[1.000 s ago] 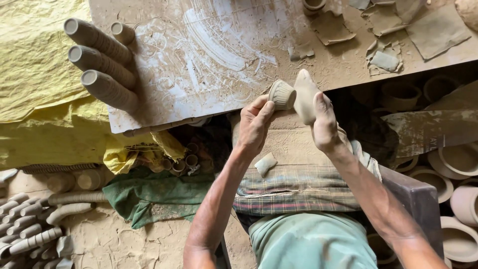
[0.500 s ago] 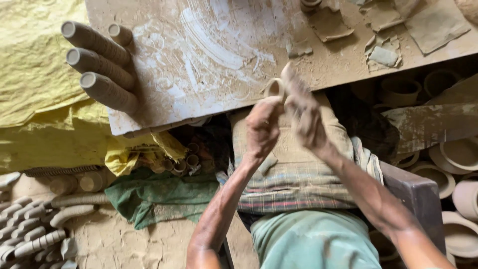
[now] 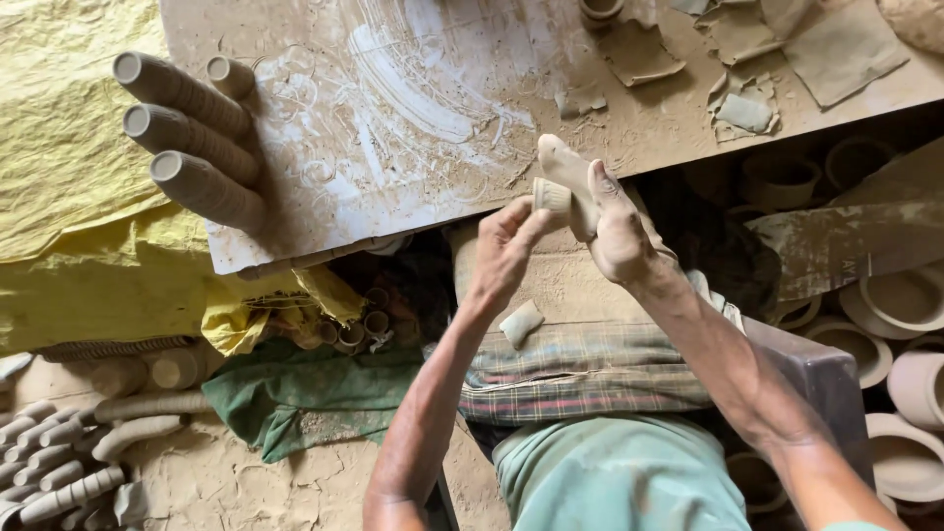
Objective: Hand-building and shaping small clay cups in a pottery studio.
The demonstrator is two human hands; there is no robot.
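Head view, looking straight down. Two clay-smeared hands meet just below the edge of a wooden surface (image 3: 413, 118) streaked with pale slip.

The left hand (image 3: 503, 251) pinches a small clay cup (image 3: 552, 196) between thumb and fingertips. The cup sits at the top of that hand, just off the surface's near edge. Its long axis runs roughly left to right, tilted a little; which end is the mouth cannot be told.

The right hand (image 3: 612, 221) is flat, fingers pressed together and pointing up and to the left. Its palm side lies against the cup's right end, touching it.

One cup is in hand. At the surface's left edge lie three long stacks (image 3: 192, 133) of nested cups, side by side, mouths pointing up-left, with one single cup (image 3: 231, 77) just beside the top stack. Flat scraps (image 3: 639, 54) of clay lie scattered on the surface at upper right.

Below the hands, a checked cloth (image 3: 580, 369) covers the person's lap, with one small clay lump (image 3: 520, 323) resting on it. A yellow sheet (image 3: 69, 197) lies at left, more cup stacks (image 3: 59, 462) at lower left, and clay bowls (image 3: 900, 300) at right.
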